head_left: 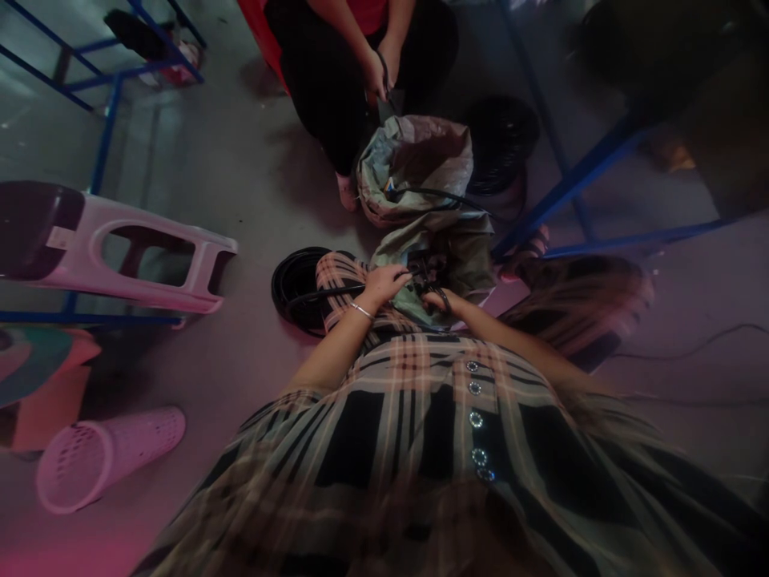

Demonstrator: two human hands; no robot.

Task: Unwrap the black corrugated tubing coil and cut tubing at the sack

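My left hand (384,286) is closed around a black cable that runs left to a coil of black cable (300,288) beside my knee. To its right, my right hand (440,302) has its fingers wrapped round a dark, looped tool or cable end that is too dim to make out. Both hands are at the near edge of an open greenish sack (474,252) with small dark pieces in it. Just beyond stands a second open sack (441,152), with a black cable lying across its mouth.
Across from me sits a person (384,64) holding a dark cable. Another black coil (501,140) lies right of the far sack. A pink stool (138,260) and a pink basket (144,441) lie at left. Blue metal frames (577,172) stand on both sides.
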